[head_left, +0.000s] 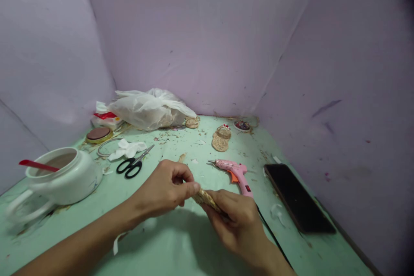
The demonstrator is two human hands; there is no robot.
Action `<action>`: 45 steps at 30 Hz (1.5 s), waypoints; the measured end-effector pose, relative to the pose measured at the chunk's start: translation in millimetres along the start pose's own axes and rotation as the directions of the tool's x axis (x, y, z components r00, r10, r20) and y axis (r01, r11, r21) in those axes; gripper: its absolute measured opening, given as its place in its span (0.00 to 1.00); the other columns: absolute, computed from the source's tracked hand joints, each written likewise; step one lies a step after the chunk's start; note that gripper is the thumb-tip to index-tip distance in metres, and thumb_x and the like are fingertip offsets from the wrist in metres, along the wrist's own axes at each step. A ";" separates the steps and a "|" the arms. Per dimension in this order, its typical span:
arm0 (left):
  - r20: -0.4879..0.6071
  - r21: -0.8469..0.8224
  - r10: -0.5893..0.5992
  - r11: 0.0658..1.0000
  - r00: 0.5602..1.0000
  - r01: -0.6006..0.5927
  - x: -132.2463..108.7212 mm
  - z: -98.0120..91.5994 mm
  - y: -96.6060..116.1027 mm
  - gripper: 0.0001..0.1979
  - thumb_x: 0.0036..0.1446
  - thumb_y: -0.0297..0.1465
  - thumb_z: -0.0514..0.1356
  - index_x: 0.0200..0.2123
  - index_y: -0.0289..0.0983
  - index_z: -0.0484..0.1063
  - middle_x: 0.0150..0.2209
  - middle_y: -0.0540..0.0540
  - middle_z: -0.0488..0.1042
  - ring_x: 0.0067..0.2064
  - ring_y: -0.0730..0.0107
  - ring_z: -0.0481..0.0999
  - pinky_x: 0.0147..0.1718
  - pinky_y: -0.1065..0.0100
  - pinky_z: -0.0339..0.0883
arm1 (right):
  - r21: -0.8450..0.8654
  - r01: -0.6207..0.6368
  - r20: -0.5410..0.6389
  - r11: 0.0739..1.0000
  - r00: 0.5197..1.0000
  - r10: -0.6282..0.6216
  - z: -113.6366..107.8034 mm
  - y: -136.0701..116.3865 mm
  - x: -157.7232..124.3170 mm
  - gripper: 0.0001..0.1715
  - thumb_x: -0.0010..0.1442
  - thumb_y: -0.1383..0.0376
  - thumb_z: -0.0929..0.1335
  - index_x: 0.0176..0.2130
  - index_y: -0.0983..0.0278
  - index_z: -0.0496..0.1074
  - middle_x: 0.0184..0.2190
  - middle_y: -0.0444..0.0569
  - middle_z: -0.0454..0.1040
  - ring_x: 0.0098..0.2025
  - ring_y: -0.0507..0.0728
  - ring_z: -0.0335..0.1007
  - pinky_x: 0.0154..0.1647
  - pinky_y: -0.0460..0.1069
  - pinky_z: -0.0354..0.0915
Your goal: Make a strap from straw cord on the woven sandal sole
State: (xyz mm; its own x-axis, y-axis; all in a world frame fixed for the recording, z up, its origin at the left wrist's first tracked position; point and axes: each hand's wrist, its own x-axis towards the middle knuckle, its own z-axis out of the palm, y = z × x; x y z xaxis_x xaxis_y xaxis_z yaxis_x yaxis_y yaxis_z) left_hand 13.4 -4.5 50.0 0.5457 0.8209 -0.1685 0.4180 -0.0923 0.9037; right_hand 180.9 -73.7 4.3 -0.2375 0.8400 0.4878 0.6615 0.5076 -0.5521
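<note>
Between my two hands is a flat woven straw piece (pixel 206 198), seen nearly edge-on above the table. My right hand (pixel 239 215) is closed around its near end, fingers along both sides. At its far end, my left hand (pixel 170 187) pinches with thumb and fingertips; part of the piece is hidden there. A pink glue gun (pixel 231 168) with an orange trigger lies just beyond my right hand, nozzle to the left. Farther back rests a small braided straw slipper (pixel 221 140) with red and white trim. Black-handled scissors (pixel 134 164) lie beyond my left hand.
At left stands a white pot (pixel 77 181) with a red stick (pixel 39 165) in it. A round tin (pixel 99 134), white fabric petals (pixel 127 149) and a plastic bag (pixel 152 110) sit behind. A phone (pixel 299 198) lies right, near the glue gun's black cord (pixel 273 235). Walls enclose the green table.
</note>
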 end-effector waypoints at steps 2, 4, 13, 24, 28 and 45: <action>0.002 -0.004 0.023 1.000 1.000 -0.023 1.3 0.9 -2.5 0.12 0.45 0.37 0.58 0.24 0.33 0.68 0.14 0.52 0.66 0.15 0.78 0.63 0.15 0.76 0.57 | -0.019 -0.020 -0.026 1.000 0.999 0.019 2.2 -0.4 -1.0 0.10 0.56 0.69 0.62 0.34 0.64 0.72 0.20 0.44 0.67 0.20 0.49 0.59 0.21 0.44 0.55; 0.005 0.003 0.036 0.999 0.999 -0.036 2.2 1.1 -4.1 0.12 0.45 0.37 0.57 0.24 0.33 0.68 0.14 0.52 0.66 0.16 0.78 0.64 0.15 0.76 0.57 | -0.027 -0.048 -0.033 0.998 0.998 0.047 4.2 -0.9 -2.5 0.09 0.56 0.69 0.62 0.34 0.64 0.72 0.20 0.45 0.68 0.21 0.50 0.61 0.21 0.44 0.55; -0.017 0.079 0.052 0.996 0.999 -0.050 -1.4 0.7 -1.4 0.11 0.46 0.37 0.57 0.24 0.33 0.69 0.15 0.51 0.66 0.17 0.77 0.65 0.16 0.76 0.57 | 0.023 -0.084 -0.133 0.996 0.987 0.086 10.4 5.1 -5.0 0.10 0.56 0.70 0.63 0.37 0.63 0.72 0.28 0.47 0.76 0.28 0.53 0.71 0.28 0.46 0.63; -0.057 -0.005 0.085 0.996 0.995 -0.085 6.3 10.5 -17.0 0.13 0.46 0.38 0.55 0.23 0.33 0.67 0.13 0.51 0.66 0.15 0.77 0.64 0.15 0.76 0.56 | 0.128 -0.184 -0.135 0.975 0.970 0.201 7.3 4.0 -1.2 0.13 0.50 0.69 0.66 0.39 0.64 0.69 0.32 0.48 0.76 0.31 0.54 0.71 0.32 0.47 0.66; -0.056 0.014 0.068 0.998 0.996 -0.067 3.6 11.7 -14.5 0.11 0.46 0.37 0.55 0.23 0.33 0.67 0.13 0.52 0.65 0.15 0.77 0.64 0.15 0.76 0.56 | 0.100 -0.185 -0.150 0.978 0.969 0.198 6.3 -2.4 -0.6 0.08 0.49 0.67 0.66 0.33 0.64 0.70 0.25 0.46 0.74 0.26 0.53 0.69 0.27 0.47 0.64; -0.011 0.006 0.096 0.995 0.995 -0.096 -0.5 18.1 -18.1 0.12 0.49 0.37 0.55 0.24 0.33 0.67 0.14 0.51 0.66 0.17 0.75 0.65 0.16 0.75 0.56 | -0.041 -0.080 -0.326 0.996 0.943 0.063 12.5 -3.9 -3.3 0.03 0.51 0.67 0.66 0.27 0.65 0.69 0.18 0.44 0.71 0.20 0.51 0.66 0.21 0.44 0.60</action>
State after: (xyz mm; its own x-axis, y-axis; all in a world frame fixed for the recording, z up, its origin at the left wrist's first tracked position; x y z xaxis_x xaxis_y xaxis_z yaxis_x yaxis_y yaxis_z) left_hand 18.7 -13.5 26.6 0.5749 0.8146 -0.0767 0.3679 -0.1736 0.9135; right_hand 170.2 -76.1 -3.6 0.0494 0.7618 0.6459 0.7069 0.4302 -0.5615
